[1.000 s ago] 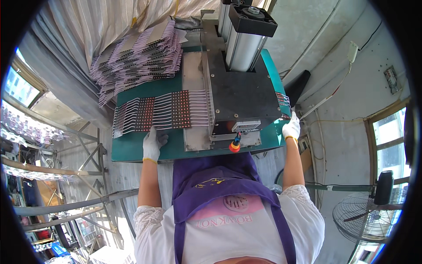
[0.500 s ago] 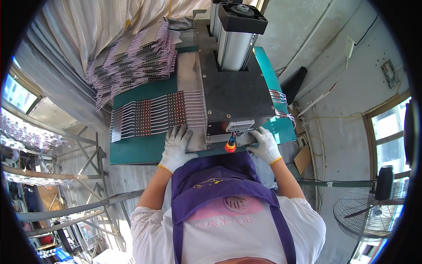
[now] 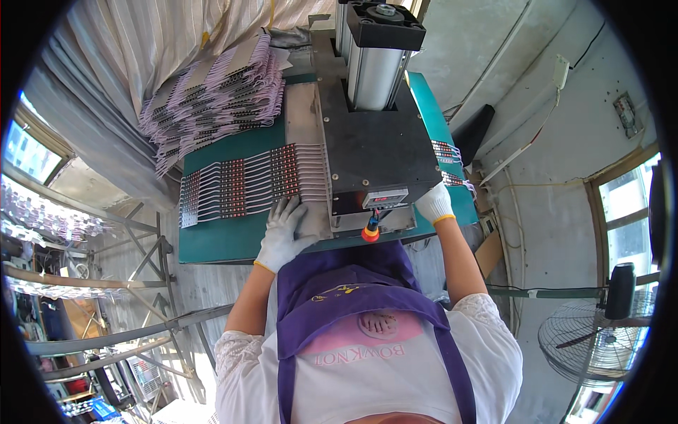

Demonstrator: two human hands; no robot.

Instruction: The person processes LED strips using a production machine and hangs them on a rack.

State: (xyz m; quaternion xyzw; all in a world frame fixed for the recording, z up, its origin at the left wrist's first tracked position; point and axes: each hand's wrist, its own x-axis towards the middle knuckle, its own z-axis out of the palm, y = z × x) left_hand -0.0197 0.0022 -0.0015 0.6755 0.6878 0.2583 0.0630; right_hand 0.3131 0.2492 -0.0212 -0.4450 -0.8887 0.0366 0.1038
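Note:
My left hand (image 3: 284, 232), in a white knit glove, lies flat with fingers apart at the near edge of a panel of LED-like modules (image 3: 233, 185). Its dark strips carry small reddish dots and are joined by pale wires. The panel's right end runs under a black press machine (image 3: 381, 152). My right hand (image 3: 435, 203), also gloved, is at the press's near right corner; its fingers are hidden behind the housing. More module strips (image 3: 446, 152) stick out on the press's right side. A red and yellow knob (image 3: 371, 233) hangs from the press front, below a small display (image 3: 385, 198).
A tall heap of similar wired strips (image 3: 215, 95) lies at the back left of the green table (image 3: 219, 244). A silver cylinder (image 3: 378, 78) rises from the press. Metal rails (image 3: 134, 346) stand at left, a fan (image 3: 593, 332) at right.
My right hand has moved right and away from me, from the press's front plate to its right corner, where its fingers went out of sight. My left hand has stayed about where it was.

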